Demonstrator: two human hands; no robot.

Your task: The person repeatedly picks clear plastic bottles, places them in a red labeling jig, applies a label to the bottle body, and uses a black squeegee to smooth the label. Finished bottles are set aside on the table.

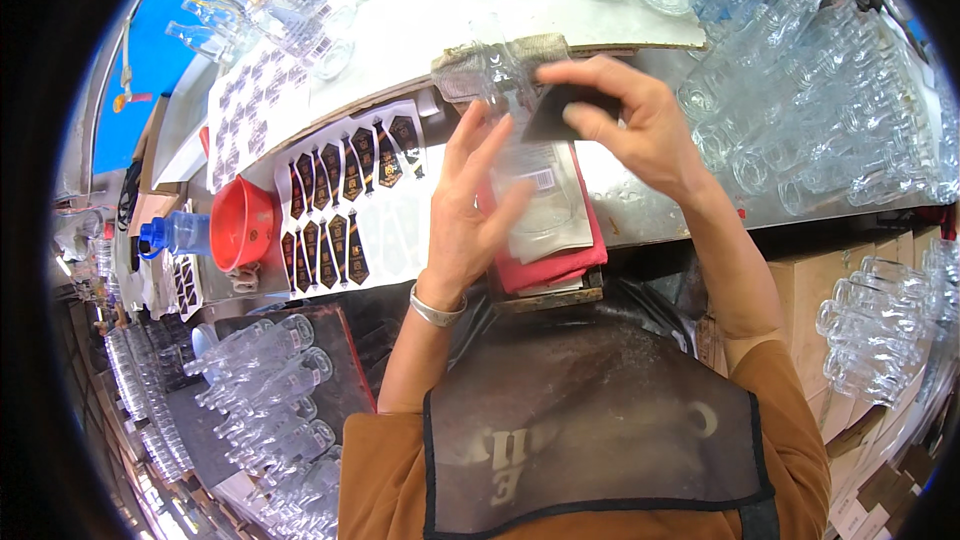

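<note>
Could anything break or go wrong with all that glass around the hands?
Maybe. The left hand steadies a clear glass bottle while the right hand presses a dark label on it; smooth glass could slip. The bottles piled at the right lie close to that elbow and might get knocked.

Bottle-labelling workshop: heaps of empty glass bottles (820,90), label sheets (350,200) on bench, cardboard cartons (830,290).
</note>
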